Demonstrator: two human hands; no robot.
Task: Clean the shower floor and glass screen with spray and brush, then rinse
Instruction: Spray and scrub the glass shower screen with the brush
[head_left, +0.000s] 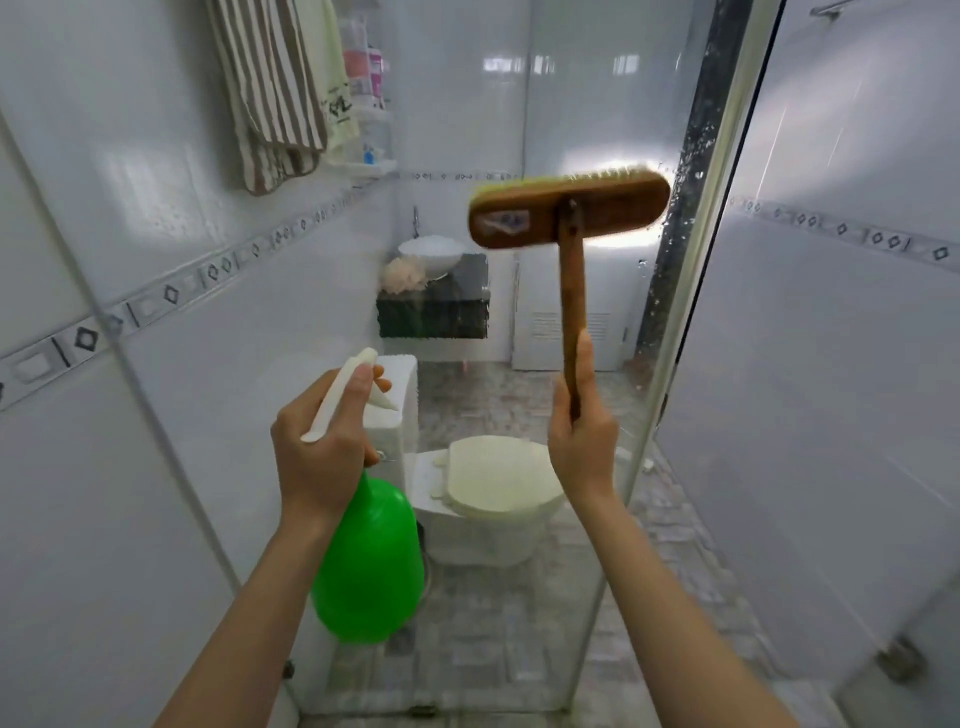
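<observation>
My left hand (324, 441) grips the white trigger head of a green spray bottle (369, 561), held up in front of the glass screen (467, 322). My right hand (582, 441) grips the wooden handle of a scrub brush (569, 210). The brush head is raised high, its pale bristles pressed toward the upper right part of the glass. Water droplets speckle the glass near the metal frame (722, 171) on the right.
Through the glass I see a white toilet (493, 488), a small basin on a dark counter (434, 301) and a patterned floor. Striped towels (270, 93) hang on the left wall beside a shelf of bottles (369, 78). Tiled walls stand close on both sides.
</observation>
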